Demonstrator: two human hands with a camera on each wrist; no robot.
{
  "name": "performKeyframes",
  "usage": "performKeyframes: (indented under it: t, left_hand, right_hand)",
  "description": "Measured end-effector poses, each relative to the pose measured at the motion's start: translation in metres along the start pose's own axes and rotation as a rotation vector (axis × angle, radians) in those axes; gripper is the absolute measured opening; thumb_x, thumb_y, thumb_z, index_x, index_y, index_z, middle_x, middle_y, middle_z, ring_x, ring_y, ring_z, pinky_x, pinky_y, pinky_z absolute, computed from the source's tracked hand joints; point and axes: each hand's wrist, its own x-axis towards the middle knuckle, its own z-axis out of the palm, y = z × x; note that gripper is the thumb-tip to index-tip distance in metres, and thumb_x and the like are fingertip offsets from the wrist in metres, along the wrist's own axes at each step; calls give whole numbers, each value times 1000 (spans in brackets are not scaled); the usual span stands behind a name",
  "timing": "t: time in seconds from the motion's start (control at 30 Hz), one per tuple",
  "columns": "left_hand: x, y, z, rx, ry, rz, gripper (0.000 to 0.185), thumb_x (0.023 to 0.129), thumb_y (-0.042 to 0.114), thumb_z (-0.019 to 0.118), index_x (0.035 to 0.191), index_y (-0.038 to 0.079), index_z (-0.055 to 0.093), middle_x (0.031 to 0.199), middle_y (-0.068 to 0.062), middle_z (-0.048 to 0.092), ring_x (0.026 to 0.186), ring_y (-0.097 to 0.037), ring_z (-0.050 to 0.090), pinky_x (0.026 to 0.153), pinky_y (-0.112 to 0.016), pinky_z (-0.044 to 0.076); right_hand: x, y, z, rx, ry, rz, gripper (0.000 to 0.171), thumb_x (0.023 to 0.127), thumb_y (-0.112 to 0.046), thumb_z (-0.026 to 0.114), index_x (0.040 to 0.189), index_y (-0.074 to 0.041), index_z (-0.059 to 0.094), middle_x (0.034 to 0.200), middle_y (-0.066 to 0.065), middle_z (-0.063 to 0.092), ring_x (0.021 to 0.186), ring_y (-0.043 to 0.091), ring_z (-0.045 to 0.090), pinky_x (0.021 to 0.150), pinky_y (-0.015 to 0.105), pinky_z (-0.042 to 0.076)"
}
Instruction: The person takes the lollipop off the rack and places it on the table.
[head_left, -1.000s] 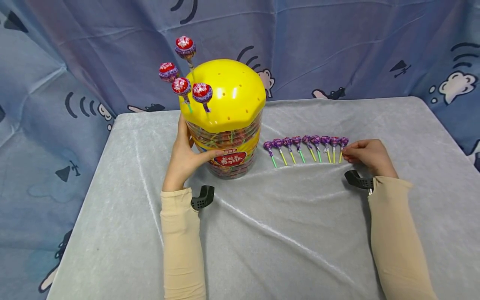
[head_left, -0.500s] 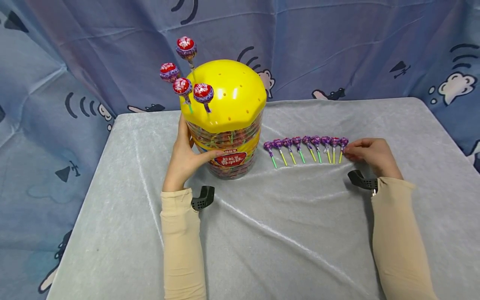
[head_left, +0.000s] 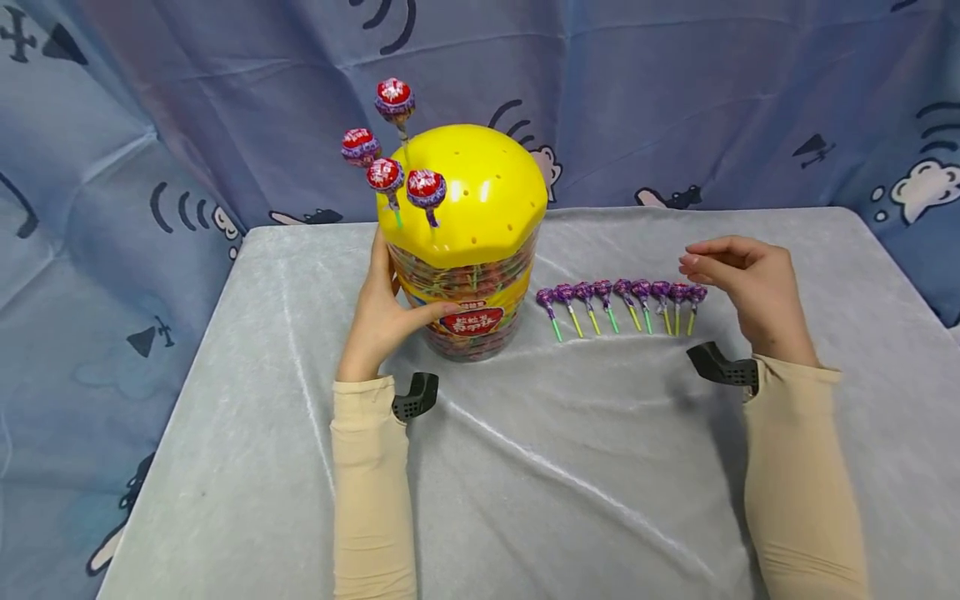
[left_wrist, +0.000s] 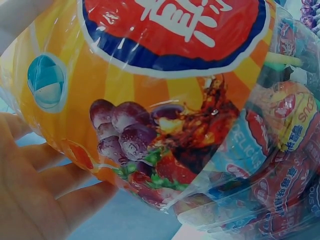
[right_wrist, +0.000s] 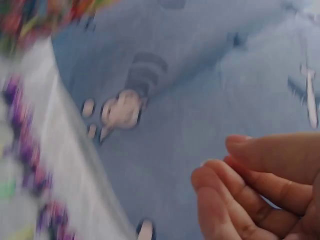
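A large clear candy jar (head_left: 474,322) full of wrapped sweets stands on the cloth, topped by a yellow lid (head_left: 495,196) with small holes. Several lollipops (head_left: 426,188) in red and purple wrappers stick up from the lid's left side. My left hand (head_left: 381,321) grips the jar from the left, thumb across its front label, fingers round the side. To the right lies a row of purple-wrapped lollipops (head_left: 641,290) with green and yellow sticks. My right hand (head_left: 761,287) is raised just past the row's right end, fingers loosely bent; the right wrist view shows nothing between its fingertips (right_wrist: 206,180).
A grey velvety cloth (head_left: 562,517) with a few creases covers the table. Behind it hangs a blue patterned curtain (head_left: 675,100). Black wrist mounts (head_left: 722,367) sit at both sleeve cuffs.
My right hand was at the rightmost lollipop; it has lifted up and away from it, with the row still lying there. The left hand keeps its grip on the jar. The head view has shifted slightly.
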Motion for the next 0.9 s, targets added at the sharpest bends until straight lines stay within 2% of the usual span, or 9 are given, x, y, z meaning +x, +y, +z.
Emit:
performKeyframes:
  t: [0.13,0.3,0.53,0.77,0.9]
  left_hand:
    - [0,0,2,0,-7,5,113,70,16,84,151,36,8,150,6,28,132,-15,33,110,-45,27]
    - [0,1,3,5,-5,10,113,70,16,85,151,36,8,149,7,29,132,-15,33,110,-45,27]
    - [-1,1,2,9,1,8,115,70,17,85,151,36,6,151,7,25,133,-15,31,111,-46,27]
    - [-1,0,1,22,6,14,115,70,17,85,151,37,6,151,8,25,133,-15,32,110,-47,27]
    - [-1,0,0,20,6,18,114,70,17,85,151,36,7,151,7,26,133,-16,32,110,-47,27]
  right_hand:
    - [-2,-19,23,73,-34,-104,16,82,1,70,97,8,69,84,7,70,72,16,67,69,20,55]
    - [-1,-43,52,81,-80,-177,18,81,3,71,96,12,67,84,10,69,72,18,66,70,22,55]
    - [-3,-73,85,0,-130,-227,17,82,-1,72,96,8,69,86,11,70,76,21,65,73,23,54]
    - [-6,-95,113,76,-208,-264,16,79,2,74,93,8,70,86,13,68,78,25,64,75,25,54]
    - [-5,-107,129,46,-244,-295,14,78,1,74,91,7,71,85,12,69,75,24,63,75,25,54]
